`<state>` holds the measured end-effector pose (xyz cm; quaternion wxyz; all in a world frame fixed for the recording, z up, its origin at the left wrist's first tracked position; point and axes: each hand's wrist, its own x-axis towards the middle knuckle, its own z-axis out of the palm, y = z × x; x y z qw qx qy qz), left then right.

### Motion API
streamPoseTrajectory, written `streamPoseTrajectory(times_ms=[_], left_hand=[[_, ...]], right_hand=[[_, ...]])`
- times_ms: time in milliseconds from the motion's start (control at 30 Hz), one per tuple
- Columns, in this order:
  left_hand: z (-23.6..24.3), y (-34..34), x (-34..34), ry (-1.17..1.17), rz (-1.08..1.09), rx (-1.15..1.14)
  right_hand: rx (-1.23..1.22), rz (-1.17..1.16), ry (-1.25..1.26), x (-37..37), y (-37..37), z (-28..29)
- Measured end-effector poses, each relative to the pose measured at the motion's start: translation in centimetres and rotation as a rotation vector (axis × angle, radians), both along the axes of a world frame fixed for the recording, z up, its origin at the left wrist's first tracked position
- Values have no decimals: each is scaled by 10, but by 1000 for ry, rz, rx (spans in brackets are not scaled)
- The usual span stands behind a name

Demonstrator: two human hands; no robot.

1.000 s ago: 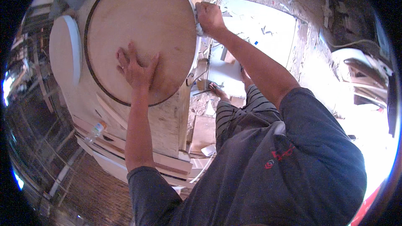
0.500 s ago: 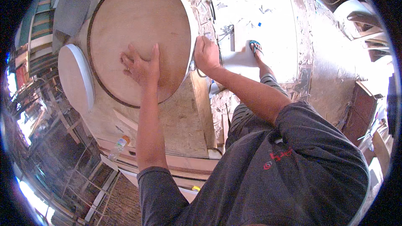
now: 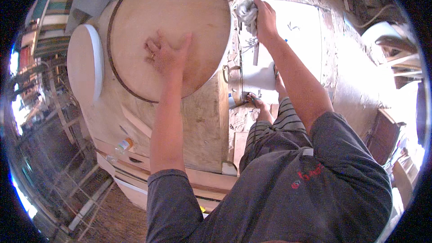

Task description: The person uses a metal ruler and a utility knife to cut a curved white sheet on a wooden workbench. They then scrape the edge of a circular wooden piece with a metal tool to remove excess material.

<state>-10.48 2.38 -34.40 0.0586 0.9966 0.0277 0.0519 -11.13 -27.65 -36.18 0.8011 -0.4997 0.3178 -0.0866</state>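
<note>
A large round wooden panel [image 3: 175,4] with a dark rim line and a pale edge lies on the workbench [image 3: 198,130]. My left hand [image 3: 168,56] rests on its face, fingers spread. Off the panel's right side, my right hand [image 3: 266,18] grips a crumpled grey-white rag [image 3: 247,12], which hangs just clear of the pale edge. My fingers partly hide the rag.
A smaller round panel with a white edge [image 3: 85,65] sits at the bench's left. Near the bench's front lies a clear plastic bottle with an orange cap [image 3: 123,146]. A white sheet [image 3: 301,40] lies on the littered floor at right.
My right hand has moved away from the panel's edge, outward and farther off, and the rag now shows in it. My left hand stays on the panel. The view has shifted.
</note>
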Motion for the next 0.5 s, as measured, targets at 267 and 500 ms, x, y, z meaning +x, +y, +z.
streamPoseTrajectory(times_ms=[267, 500], left_hand=[[2, -5, -5, 7, 34, -51], [3, -7, -5, -7, 29, -88]], right_hand=[[306, 203, -59, -7, 49, -86], [60, 102, -51, -48, 73, -65]])
